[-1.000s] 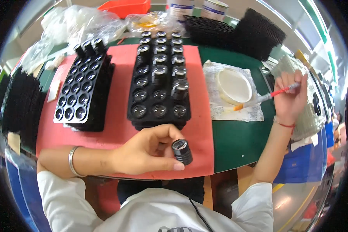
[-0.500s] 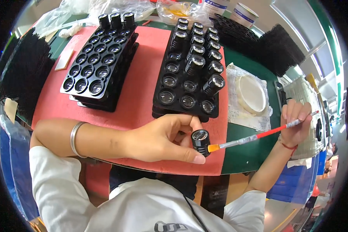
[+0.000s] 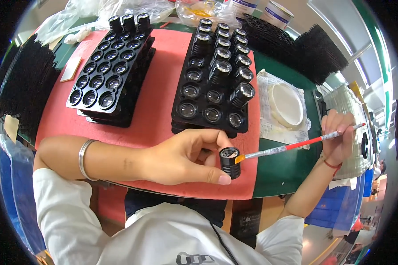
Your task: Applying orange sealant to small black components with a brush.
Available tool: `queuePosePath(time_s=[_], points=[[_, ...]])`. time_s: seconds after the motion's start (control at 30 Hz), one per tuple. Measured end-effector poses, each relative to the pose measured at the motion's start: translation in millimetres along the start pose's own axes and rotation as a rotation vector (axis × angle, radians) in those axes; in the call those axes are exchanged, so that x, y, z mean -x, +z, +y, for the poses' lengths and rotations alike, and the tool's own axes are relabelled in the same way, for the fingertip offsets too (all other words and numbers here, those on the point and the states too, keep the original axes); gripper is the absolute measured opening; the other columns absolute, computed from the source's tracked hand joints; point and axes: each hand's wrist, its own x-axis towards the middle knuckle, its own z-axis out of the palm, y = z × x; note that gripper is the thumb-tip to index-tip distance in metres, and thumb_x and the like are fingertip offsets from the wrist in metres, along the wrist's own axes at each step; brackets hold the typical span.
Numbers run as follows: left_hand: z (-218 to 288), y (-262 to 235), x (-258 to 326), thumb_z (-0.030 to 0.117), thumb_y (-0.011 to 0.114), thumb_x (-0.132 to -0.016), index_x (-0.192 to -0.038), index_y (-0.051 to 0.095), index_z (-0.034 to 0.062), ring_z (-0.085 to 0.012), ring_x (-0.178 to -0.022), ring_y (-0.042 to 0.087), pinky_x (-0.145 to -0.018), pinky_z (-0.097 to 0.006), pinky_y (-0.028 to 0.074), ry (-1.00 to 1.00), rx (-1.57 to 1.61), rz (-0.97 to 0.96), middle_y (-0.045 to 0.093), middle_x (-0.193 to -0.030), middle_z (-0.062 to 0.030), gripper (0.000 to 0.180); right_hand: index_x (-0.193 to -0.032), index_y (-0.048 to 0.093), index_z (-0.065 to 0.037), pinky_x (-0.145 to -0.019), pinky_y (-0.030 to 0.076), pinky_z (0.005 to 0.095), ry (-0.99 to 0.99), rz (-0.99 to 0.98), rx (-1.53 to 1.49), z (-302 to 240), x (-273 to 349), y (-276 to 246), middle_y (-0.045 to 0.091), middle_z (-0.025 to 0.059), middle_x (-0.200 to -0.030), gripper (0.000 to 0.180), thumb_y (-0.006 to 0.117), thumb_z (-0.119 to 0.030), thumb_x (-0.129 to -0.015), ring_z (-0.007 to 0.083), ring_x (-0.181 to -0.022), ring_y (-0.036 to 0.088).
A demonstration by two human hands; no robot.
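Between thumb and fingers, my left hand point(image 3: 188, 161) holds a small black ribbed lens barrel point(image 3: 229, 164) upright, its glass facing up. My right hand point(image 3: 338, 134) grips the handle of a red and silver paintbrush point(image 3: 296, 145). The brush's yellow bristles touch the side of the barrel near its top rim. Just beyond my left hand lies a black tray point(image 3: 210, 126) with lenses in its round holes. Several black lens barrels point(image 3: 220, 73) stand in its far and right parts, a few leaning.
A second stack of black trays point(image 3: 99, 81) with lenses stands on the pink mat point(image 3: 157, 84) to the left. A shallow white round dish point(image 3: 286, 104) rests on paper at right. Black mesh stacks point(image 3: 320, 55), white tins point(image 3: 276, 14) and plastic bags point(image 3: 139, 9) line the far side.
The brush tip has moved up the barrel's side, from its lower part to near the rim. My left hand with the barrel has shifted slightly left.
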Motion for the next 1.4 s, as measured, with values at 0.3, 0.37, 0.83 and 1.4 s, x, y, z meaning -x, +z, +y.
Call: queuePosePath(time_s=[0.3,0.37,0.83,1.4], points=[[2,-3,1,-0.004,0.063,-0.077,-0.104,0.047,0.0024,-0.0102,-0.093,0.052,-0.082,-0.025,0.043,-0.060,0.020,-0.049,0.054,-0.099,-0.0043,0.032,-0.071,0.047,-0.005,-0.053,0.031,0.0285,0.010,0.019,0.012,-2,0,-3,0.043,0.0057,-0.057,0.030,0.051,-0.030,-0.087,0.0151,-0.056,0.038],[3,-3,1,-0.005,0.062,-0.077,-0.105,0.047,0.0022,-0.0104,-0.094,0.052,-0.083,-0.026,0.042,-0.067,0.010,-0.047,0.054,-0.101,-0.0047,0.033,-0.071,0.047,-0.005,-0.053,0.031,0.0284,0.007,0.023,0.016,-1,0,-4,0.043,0.0057,-0.057,0.030,0.050,-0.030,-0.087,0.0150,-0.056,0.038],[70,15,22,0.006,0.066,-0.073,-0.095,0.055,0.0021,-0.0221,-0.077,0.055,-0.068,-0.031,0.046,0.102,-0.684,-0.506,0.057,-0.090,-0.0074,0.025,-0.071,0.041,-0.006,-0.054,0.029,0.0258,-0.023,0.219,-0.602,0,-6,-27,0.032,0.0008,-0.057,0.026,0.041,-0.020,-0.092,0.0123,-0.056,0.030],[155,-135,42,0.019,0.070,-0.068,-0.096,0.058,-0.0033,-0.0120,-0.065,0.052,-0.059,-0.026,0.043,0.244,-1.418,0.830,0.058,-0.070,-0.0066,0.038,-0.071,0.039,-0.007,-0.051,0.028,0.0233,-0.008,0.363,-0.606,14,-7,-38,0.028,-0.0010,-0.054,0.024,0.042,-0.017,-0.092,0.0086,-0.053,0.028]])
